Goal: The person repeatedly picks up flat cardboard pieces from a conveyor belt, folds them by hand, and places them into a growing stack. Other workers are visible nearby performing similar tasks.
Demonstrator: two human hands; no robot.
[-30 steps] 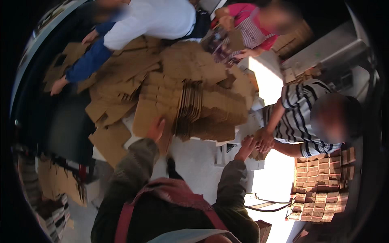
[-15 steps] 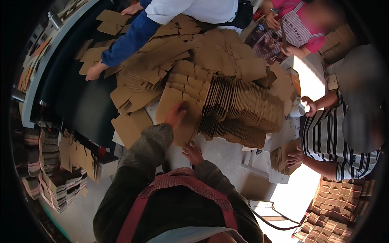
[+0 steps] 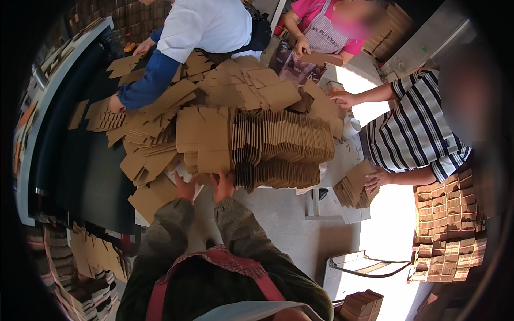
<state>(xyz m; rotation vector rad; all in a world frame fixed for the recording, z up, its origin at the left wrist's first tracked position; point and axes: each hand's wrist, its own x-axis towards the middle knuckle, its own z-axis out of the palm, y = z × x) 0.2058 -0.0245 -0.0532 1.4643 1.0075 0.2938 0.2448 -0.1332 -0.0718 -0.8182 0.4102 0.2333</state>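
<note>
A large heap of flat brown cardboard box blanks (image 3: 251, 91) covers the table in front of me. On its near side lies a short stack of flat blanks (image 3: 206, 140), beside a long row of blanks standing on edge (image 3: 284, 140). My left hand (image 3: 184, 188) rests at the stack's lower left corner, next to a white sheet, with its fingertips hidden. My right hand (image 3: 223, 184) reaches up to the stack's near edge, with its fingers curled on the lowest blanks.
Three other people work around the heap: a blue sleeve (image 3: 152, 80) far left, a person in a pink top (image 3: 321, 32) at the back, and a striped shirt (image 3: 417, 134) at right holding a small bundle (image 3: 353, 187). Finished bundles (image 3: 444, 230) are stacked at right, and a dark belt (image 3: 80, 160) runs at left.
My left hand has come down off the top of the pile. Both hands now sit side by side at the near edge of the flat stack. The view has tilted.
</note>
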